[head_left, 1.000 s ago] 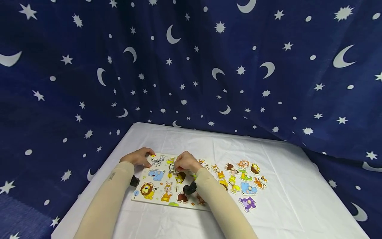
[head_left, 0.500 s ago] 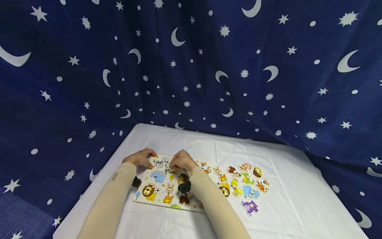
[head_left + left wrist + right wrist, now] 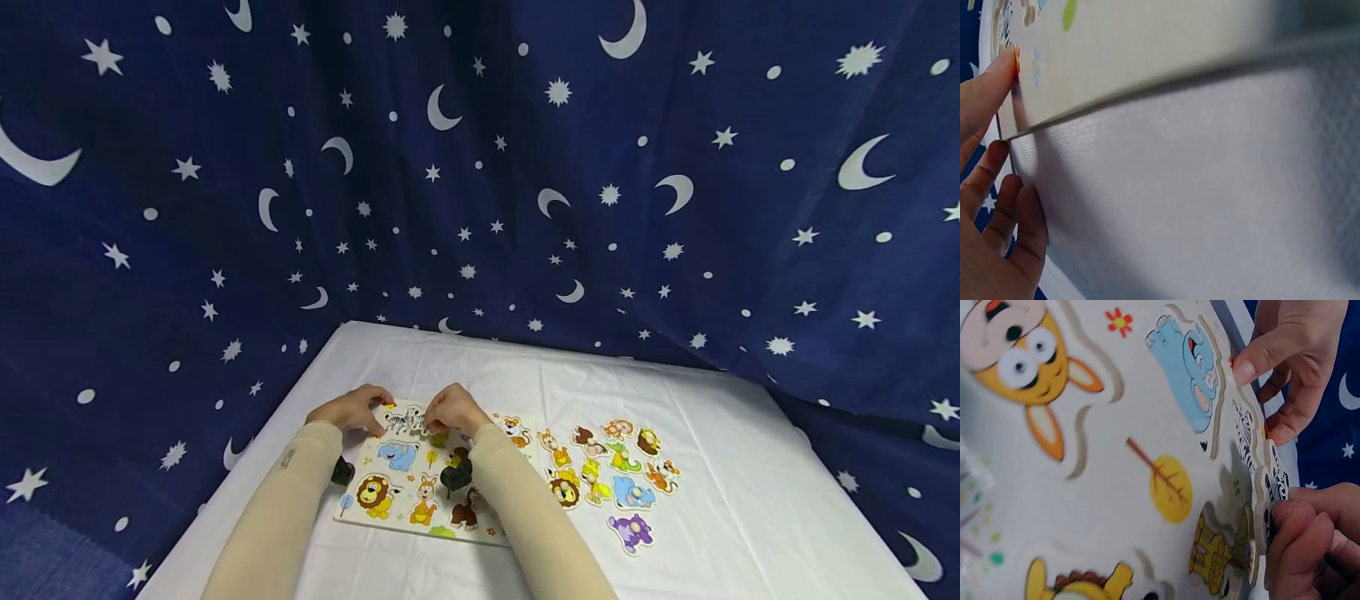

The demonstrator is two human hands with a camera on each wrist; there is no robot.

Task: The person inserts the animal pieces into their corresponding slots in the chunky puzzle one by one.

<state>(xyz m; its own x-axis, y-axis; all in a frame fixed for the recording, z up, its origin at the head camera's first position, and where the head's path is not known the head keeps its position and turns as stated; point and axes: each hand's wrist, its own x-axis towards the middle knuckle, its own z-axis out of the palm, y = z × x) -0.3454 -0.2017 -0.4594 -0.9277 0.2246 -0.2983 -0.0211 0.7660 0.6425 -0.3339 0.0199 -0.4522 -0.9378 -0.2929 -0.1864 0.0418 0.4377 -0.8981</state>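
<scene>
A wooden puzzle board (image 3: 403, 497) with animal-shaped recesses lies on the white-covered table. My right hand (image 3: 452, 408) pinches a zebra puzzle piece (image 3: 1279, 475) by its far side. The piece stands tilted above the board, beside the printed zebra recess (image 3: 1245, 440) at the top left. My left hand (image 3: 351, 410) holds the board's upper left corner. Its thumb (image 3: 999, 78) rests on the board's face, and the other fingers are bent at the edge. In the head view my right fingers partly hide the zebra piece.
Right of the board lie several loose animal pieces with knobs, among them an elephant (image 3: 632, 492), a purple hippo (image 3: 632, 532), a crocodile (image 3: 622, 457) and a lion (image 3: 564, 488). A dark blue curtain (image 3: 465, 167) with moons and stars surrounds the table (image 3: 712, 517).
My right hand has moved left across the board with the zebra piece, from over the giraffe recess to beside the zebra recess. My left hand stays at the board's corner.
</scene>
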